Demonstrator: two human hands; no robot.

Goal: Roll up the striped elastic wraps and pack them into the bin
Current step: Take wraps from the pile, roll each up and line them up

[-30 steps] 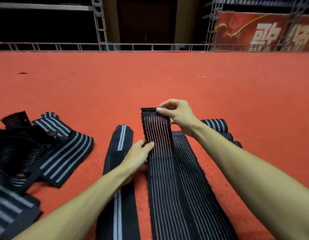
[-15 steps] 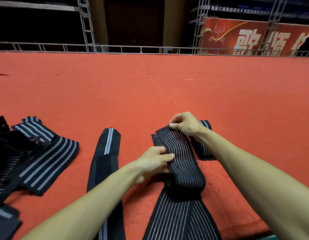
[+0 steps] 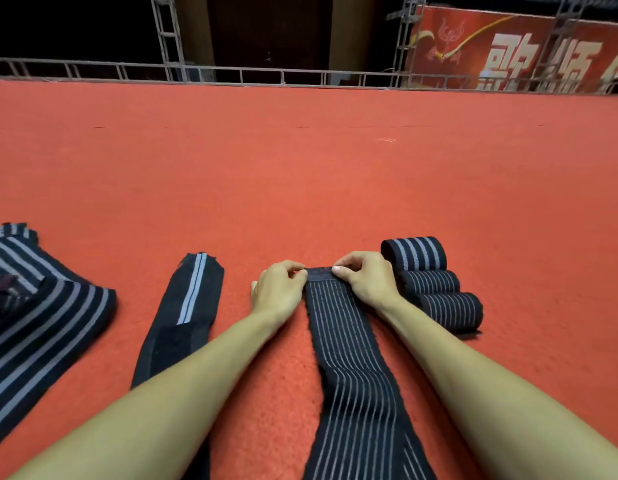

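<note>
Left hand and right hand, fingers curled, each pinch a corner of the far end of the wrap between thumb and forefinger. That end is turned over into a narrow dark fold. The wrap lies flat on the carpet between the forearms, its long axis running 12 to 6 o'clock and its gripped end at 12. Three rolls lie just beside the right hand at 3 o'clock. A second wrap lies flat at 9 o'clock, and a loose pile beyond it.
</note>
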